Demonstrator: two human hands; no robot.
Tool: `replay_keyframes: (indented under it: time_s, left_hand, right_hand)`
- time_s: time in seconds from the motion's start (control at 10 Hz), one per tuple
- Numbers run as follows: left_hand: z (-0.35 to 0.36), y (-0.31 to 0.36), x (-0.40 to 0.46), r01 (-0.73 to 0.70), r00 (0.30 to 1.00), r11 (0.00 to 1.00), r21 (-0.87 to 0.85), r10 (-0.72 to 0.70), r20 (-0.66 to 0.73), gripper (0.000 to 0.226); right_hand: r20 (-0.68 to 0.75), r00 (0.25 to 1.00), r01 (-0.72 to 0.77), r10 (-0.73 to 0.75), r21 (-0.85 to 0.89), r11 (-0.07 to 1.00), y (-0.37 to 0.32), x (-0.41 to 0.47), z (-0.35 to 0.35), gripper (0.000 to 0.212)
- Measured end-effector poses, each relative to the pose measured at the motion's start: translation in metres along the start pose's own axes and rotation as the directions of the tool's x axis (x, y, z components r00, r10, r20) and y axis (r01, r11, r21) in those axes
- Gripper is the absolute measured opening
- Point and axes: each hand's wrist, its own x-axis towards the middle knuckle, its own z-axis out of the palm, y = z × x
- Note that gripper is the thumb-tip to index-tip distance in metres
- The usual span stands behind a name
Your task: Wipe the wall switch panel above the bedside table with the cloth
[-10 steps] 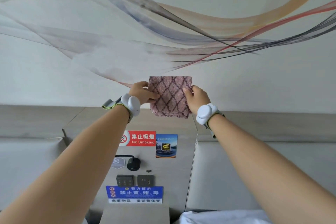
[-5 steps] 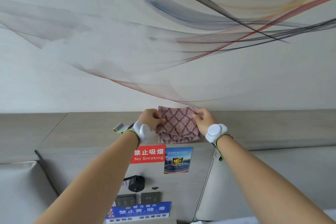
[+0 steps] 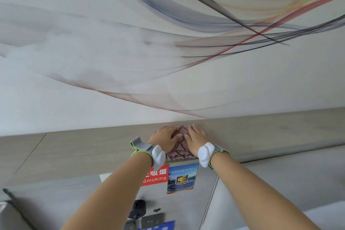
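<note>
I see the cloth (image 3: 178, 144), pink with a dark diamond pattern, lying flat against the top ledge of the grey wall panel (image 3: 74, 155), pinned there under both hands. My left hand (image 3: 164, 136) lies spread on its left part, fingers flat and pressing; my right hand (image 3: 197, 137) does the same on the right part, so neither is curled around the fabric, both are flattened on it. Only a strip of cloth shows between the two hands and a fringe below the wrists. The switch panel (image 3: 152, 220) sits well below the hands, at the bottom edge of view, between my forearms, untouched by the cloth. Just under the left wrist is a red no-smoking sign (image 3: 157, 175), with a blue WiFi card (image 3: 182, 178) beside it under the cloth. A black round fitting (image 3: 139, 209) hangs just above the switches. Above the hands spreads the pale wall with sweeping coloured lines (image 3: 186, 43).
</note>
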Motion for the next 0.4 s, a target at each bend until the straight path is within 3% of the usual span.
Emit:
replay_keyframes:
  time_s: [0.2,0.4]
  left_hand:
    - [0.0,-0.002,-0.012,0.021,0.989,0.966,0.258,-0.057,0.133,0.067]
    - [-0.013,0.001,-0.019,0.153,0.977,0.956,0.252,-0.185,0.107,0.079]
  right_hand:
    - [0.097,0.991,-0.078,0.089,-0.11,0.991,0.005,-0.001,0.002,0.062]
    - [0.053,0.996,-0.055,0.071,-0.251,0.966,0.0,-0.01,-0.014,0.07]
